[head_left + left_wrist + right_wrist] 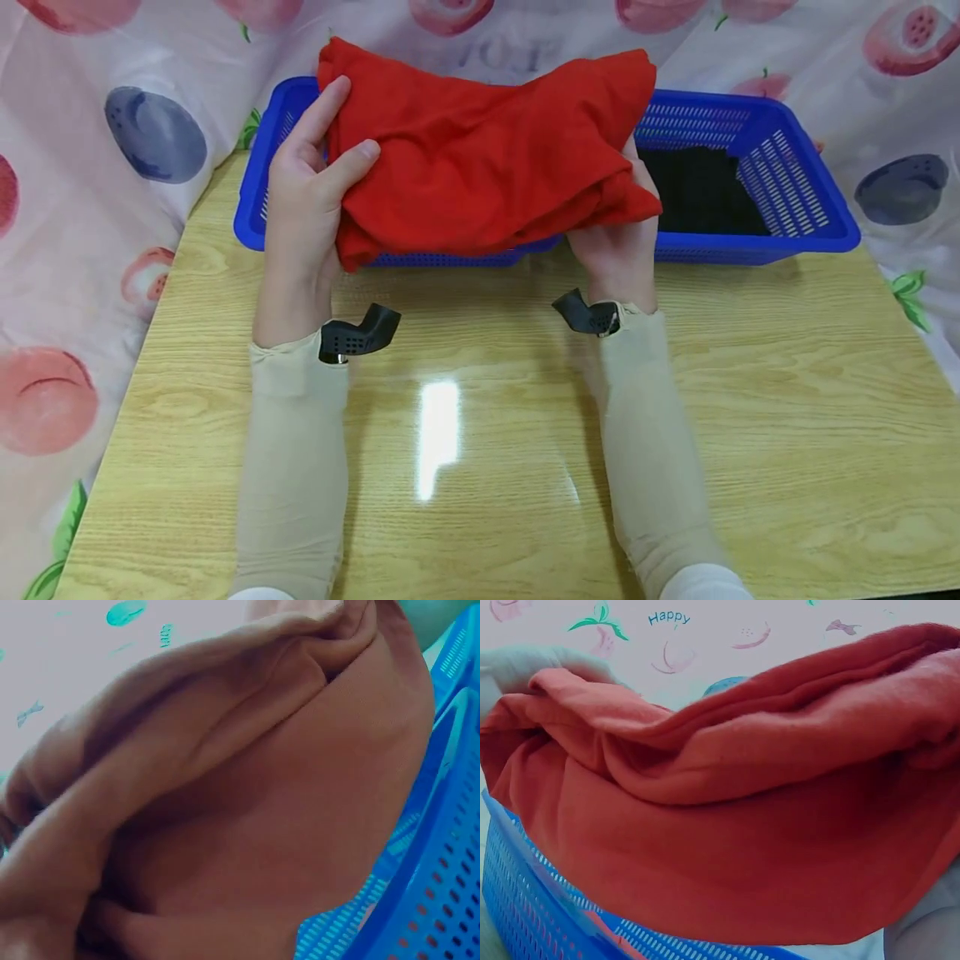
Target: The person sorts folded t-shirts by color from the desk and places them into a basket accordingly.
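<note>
A folded piece of red cloth [480, 167] is held up above the left blue basket, one end in each hand. My left hand [303, 192] grips its left end, with the thumb lying on the near face. My right hand [618, 254] holds the right end from below and behind, and most of its fingers are hidden by the fabric. Loose folds of the cloth [300, 787] fill the left wrist view, where its colour looks brownish. Seen from the right wrist, the cloth [727, 847] sags between the hands. Whether it is a garment, I cannot tell.
Two blue plastic baskets stand side by side at the table's back: the left basket [251, 200] mostly behind the red cloth, the right basket [810, 242] with black cloth [701, 192] inside. Something red [611, 934] shows in the left basket. A fruit-print curtain [60, 250] hangs behind the wooden table [495, 417].
</note>
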A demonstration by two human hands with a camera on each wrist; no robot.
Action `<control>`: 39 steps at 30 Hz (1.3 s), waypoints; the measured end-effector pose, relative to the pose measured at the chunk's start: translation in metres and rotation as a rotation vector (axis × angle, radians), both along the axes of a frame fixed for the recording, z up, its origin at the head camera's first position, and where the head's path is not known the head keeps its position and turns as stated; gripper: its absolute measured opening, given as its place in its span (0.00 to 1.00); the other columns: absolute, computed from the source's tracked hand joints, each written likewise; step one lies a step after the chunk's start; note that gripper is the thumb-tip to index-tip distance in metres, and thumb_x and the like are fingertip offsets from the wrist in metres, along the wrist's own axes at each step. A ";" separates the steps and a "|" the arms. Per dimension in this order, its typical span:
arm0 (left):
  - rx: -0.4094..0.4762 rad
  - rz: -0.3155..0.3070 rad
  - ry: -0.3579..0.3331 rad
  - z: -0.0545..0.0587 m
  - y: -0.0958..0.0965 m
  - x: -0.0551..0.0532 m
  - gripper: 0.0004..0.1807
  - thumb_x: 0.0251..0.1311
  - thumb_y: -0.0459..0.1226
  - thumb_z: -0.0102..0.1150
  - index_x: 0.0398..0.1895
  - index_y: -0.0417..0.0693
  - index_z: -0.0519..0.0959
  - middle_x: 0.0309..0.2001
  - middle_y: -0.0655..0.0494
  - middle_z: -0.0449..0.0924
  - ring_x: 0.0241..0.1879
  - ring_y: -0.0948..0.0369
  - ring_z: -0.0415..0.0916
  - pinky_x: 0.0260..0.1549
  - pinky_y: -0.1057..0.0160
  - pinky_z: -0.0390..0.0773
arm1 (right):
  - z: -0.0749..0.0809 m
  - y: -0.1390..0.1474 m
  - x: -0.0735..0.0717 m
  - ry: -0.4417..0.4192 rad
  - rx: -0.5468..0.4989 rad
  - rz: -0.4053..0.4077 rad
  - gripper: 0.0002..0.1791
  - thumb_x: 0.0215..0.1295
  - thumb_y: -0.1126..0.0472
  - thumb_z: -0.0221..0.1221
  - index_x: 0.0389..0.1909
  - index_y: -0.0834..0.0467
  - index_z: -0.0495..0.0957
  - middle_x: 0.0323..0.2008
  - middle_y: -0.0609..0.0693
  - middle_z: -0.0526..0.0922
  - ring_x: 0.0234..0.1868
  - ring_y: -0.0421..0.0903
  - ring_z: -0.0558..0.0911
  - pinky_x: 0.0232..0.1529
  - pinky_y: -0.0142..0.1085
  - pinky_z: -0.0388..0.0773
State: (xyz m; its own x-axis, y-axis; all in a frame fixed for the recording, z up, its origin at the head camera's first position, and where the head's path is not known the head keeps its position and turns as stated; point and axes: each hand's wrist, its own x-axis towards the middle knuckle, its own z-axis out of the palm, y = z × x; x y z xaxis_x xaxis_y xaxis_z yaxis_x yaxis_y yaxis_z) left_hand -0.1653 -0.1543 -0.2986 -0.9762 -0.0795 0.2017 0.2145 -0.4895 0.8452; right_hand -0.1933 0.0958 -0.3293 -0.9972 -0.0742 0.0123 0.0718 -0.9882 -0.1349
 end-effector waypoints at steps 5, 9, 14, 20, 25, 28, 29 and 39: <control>-0.033 0.023 0.005 0.005 -0.008 -0.002 0.34 0.48 0.17 0.48 0.61 0.45 0.65 0.60 0.60 0.62 0.57 0.66 0.60 0.54 0.68 0.63 | 0.005 -0.011 -0.006 0.055 0.054 0.019 0.19 0.65 0.62 0.40 0.55 0.54 0.67 0.47 0.54 0.70 0.40 0.51 0.73 0.40 0.41 0.69; -0.085 0.071 0.025 0.007 -0.016 -0.005 0.35 0.47 0.15 0.43 0.61 0.45 0.65 0.60 0.62 0.61 0.58 0.69 0.57 0.53 0.68 0.64 | 0.007 -0.019 -0.007 0.133 0.063 0.070 0.19 0.68 0.55 0.40 0.54 0.59 0.68 0.43 0.56 0.72 0.42 0.52 0.73 0.44 0.42 0.69; -0.147 0.087 0.046 0.009 -0.014 -0.015 0.34 0.48 0.16 0.42 0.60 0.47 0.67 0.60 0.62 0.61 0.57 0.69 0.57 0.53 0.69 0.64 | 0.000 -0.014 -0.012 0.132 0.135 0.081 0.20 0.62 0.62 0.49 0.56 0.56 0.68 0.46 0.57 0.72 0.43 0.52 0.73 0.45 0.42 0.70; -0.203 0.084 0.083 0.009 -0.014 -0.025 0.34 0.48 0.15 0.42 0.60 0.46 0.67 0.60 0.61 0.62 0.57 0.69 0.58 0.53 0.68 0.65 | -0.010 -0.006 -0.022 0.229 0.357 0.044 0.29 0.59 0.77 0.43 0.59 0.50 0.67 0.50 0.57 0.71 0.43 0.53 0.73 0.36 0.40 0.75; -0.205 0.100 0.069 0.007 -0.020 -0.032 0.34 0.48 0.15 0.43 0.60 0.47 0.68 0.59 0.60 0.63 0.56 0.68 0.59 0.52 0.69 0.65 | -0.016 -0.010 -0.029 0.245 0.397 0.049 0.32 0.59 0.80 0.37 0.58 0.49 0.68 0.49 0.56 0.71 0.45 0.53 0.72 0.35 0.40 0.76; -0.203 0.110 0.042 0.003 -0.023 -0.035 0.34 0.49 0.15 0.43 0.59 0.49 0.68 0.59 0.61 0.63 0.56 0.69 0.58 0.52 0.69 0.65 | -0.020 -0.014 -0.032 0.217 0.375 0.058 0.33 0.58 0.81 0.36 0.58 0.50 0.68 0.49 0.55 0.71 0.46 0.52 0.72 0.38 0.40 0.75; -0.198 0.114 0.035 0.002 -0.023 -0.036 0.34 0.49 0.15 0.43 0.59 0.49 0.68 0.59 0.61 0.63 0.57 0.69 0.58 0.52 0.70 0.65 | -0.021 -0.015 -0.032 0.210 0.370 0.061 0.33 0.58 0.81 0.36 0.58 0.50 0.68 0.48 0.55 0.71 0.46 0.52 0.72 0.39 0.40 0.75; -0.155 0.195 0.004 -0.006 -0.033 -0.044 0.34 0.48 0.15 0.39 0.58 0.48 0.69 0.59 0.60 0.64 0.56 0.71 0.60 0.52 0.72 0.64 | -0.024 -0.018 -0.044 0.179 0.394 0.120 0.31 0.59 0.78 0.36 0.57 0.50 0.70 0.50 0.56 0.72 0.48 0.52 0.71 0.48 0.43 0.69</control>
